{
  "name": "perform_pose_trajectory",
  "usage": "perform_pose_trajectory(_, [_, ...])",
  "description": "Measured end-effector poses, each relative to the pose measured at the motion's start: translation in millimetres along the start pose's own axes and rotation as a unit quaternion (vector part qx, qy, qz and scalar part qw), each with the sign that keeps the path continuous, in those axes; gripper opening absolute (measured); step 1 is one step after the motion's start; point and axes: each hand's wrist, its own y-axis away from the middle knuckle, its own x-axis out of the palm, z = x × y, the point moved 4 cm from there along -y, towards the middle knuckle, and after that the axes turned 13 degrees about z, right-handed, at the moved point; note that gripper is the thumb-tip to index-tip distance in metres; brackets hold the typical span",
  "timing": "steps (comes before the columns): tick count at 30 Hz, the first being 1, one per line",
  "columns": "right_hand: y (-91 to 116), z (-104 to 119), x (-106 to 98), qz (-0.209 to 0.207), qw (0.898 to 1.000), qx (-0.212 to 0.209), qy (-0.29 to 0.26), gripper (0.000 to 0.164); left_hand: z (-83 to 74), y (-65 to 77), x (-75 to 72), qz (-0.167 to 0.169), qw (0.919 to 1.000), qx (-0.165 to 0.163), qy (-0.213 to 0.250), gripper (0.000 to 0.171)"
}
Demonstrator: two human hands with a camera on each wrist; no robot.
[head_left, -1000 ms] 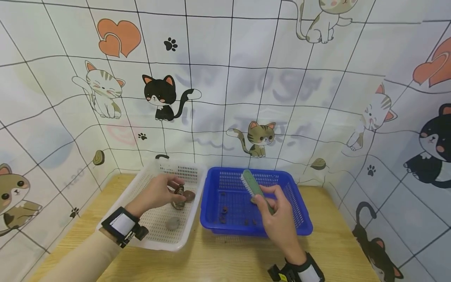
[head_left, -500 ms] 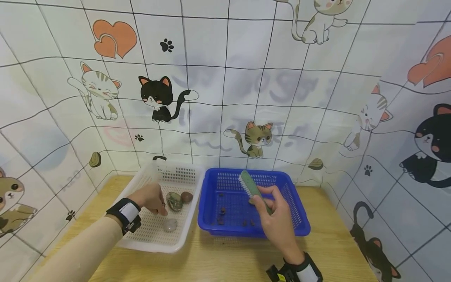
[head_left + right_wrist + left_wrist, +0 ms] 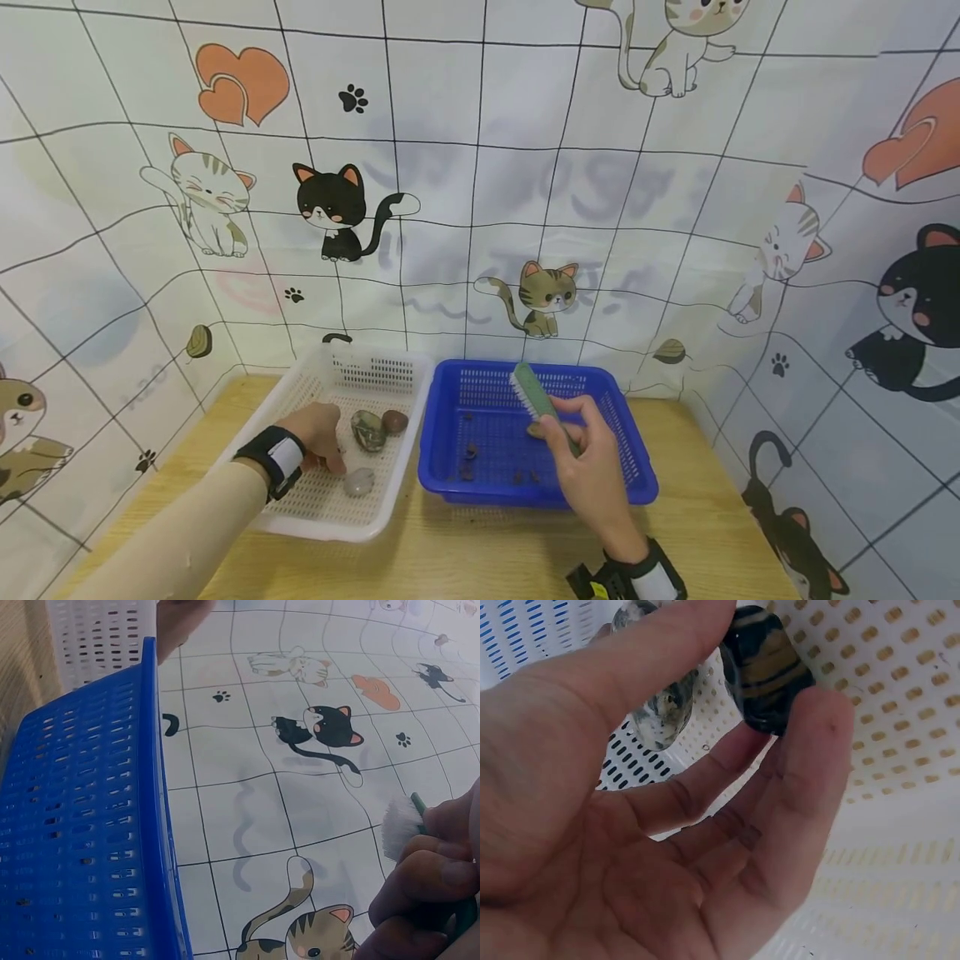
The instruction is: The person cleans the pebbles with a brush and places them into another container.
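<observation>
My left hand (image 3: pixel 313 433) reaches into the left part of the white basket (image 3: pixel 360 527). In the left wrist view its thumb and fingers pinch a dark stone (image 3: pixel 765 671) with tan stripes; a speckled stone (image 3: pixel 666 712) lies behind the thumb. To the right of that hand lie a green patterned stone (image 3: pixel 368 431), a reddish-brown stone (image 3: pixel 394 422) and a pale translucent stone (image 3: pixel 359 482). My right hand (image 3: pixel 592 467) grips a green brush (image 3: pixel 534 392) with white bristles, held above the blue basket (image 3: pixel 495 500). Its bristles face left.
Inside the blue basket lie several small brown bits (image 3: pixel 472 451) and a tan piece (image 3: pixel 535 430) partly behind the right hand. Both baskets stand side by side on a wooden table (image 3: pixel 480 558). A cat-print sheet (image 3: pixel 465 183) encloses the back and sides.
My left hand let go of the green patterned stone in the white basket. It then moved left and down to the striped stone. The right hand with the brush stayed nearly still.
</observation>
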Motion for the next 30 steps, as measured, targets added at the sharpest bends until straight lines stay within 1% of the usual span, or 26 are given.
perform_pose_trajectory(2, [-0.7,0.0,0.1,0.002,1.000,-0.001,-0.001,0.027,-1.4,1.4,-2.1,-0.009,0.9999,0.005,-0.004,0.047])
perform_pose_trajectory(4, [-1.3,-0.3,0.1,0.004,1.000,0.000,0.000,0.027,-3.7,3.2,-6.4,-0.027,0.9994,0.009,-0.020,0.047])
perform_pose_trajectory(6, [-1.7,-1.4,-0.3,0.003,1.000,0.002,-0.001,0.027,-7.5,6.1,-12.8,-0.061,0.9971,0.011,-0.044,0.046])
perform_pose_trajectory(8, [-1.8,-3.2,-1.3,-0.001,1.000,0.006,-0.004,0.027,-14.4,10.4,-21.1,-0.099,0.9922,0.015,-0.073,0.046])
perform_pose_trajectory(10, [-1.8,-5.1,-2.6,-0.007,1.000,0.008,-0.001,0.027,-23.4,15.6,-29.2,-0.133,0.9871,0.024,-0.085,0.044])
perform_pose_trajectory(12, [-1.7,-6.5,-3.9,-0.011,1.000,0.008,0.001,0.026,-34.7,20.8,-35.9,-0.154,0.9838,0.032,-0.085,0.042])
perform_pose_trajectory(13, [-1.7,-7.2,-4.6,-0.013,1.000,0.008,0.003,0.026,-41.1,23.2,-38.4,-0.162,0.9825,0.039,-0.084,0.040])
perform_pose_trajectory(16, [-2.0,-8.2,-5.4,-0.012,1.000,0.008,0.006,0.028,-61.4,28.6,-42.4,-0.178,0.9790,0.066,-0.075,0.029])
perform_pose_trajectory(18, [-2.3,-8.6,-5.5,-0.009,1.000,0.009,0.006,0.028,-76.5,32.2,-42.7,-0.189,0.9754,0.086,-0.074,0.023])
perform_pose_trajectory(20, [-2.3,-9.1,-6.1,-0.010,1.000,0.011,0.005,0.028,-93.4,35.8,-41.8,-0.197,0.9714,0.109,-0.075,0.021])
perform_pose_trajectory(24, [-1.7,-10.0,-9.3,-0.021,1.000,0.012,0.012,0.028,-130.9,39.4,-36.6,-0.200,0.9661,0.148,-0.069,0.022])
perform_pose_trajectory(28, [-1.4,-10.1,-12.3,-0.029,0.999,0.013,0.022,0.027,-168.4,39.3,-27.9,-0.200,0.9564,0.199,-0.074,0.020])
perform_pose_trajectory(30, [-1.5,-10.1,-13.4,-0.032,0.999,0.014,0.027,0.027,-185.3,37.6,-22.7,-0.191,0.9532,0.220,-0.081,0.020])
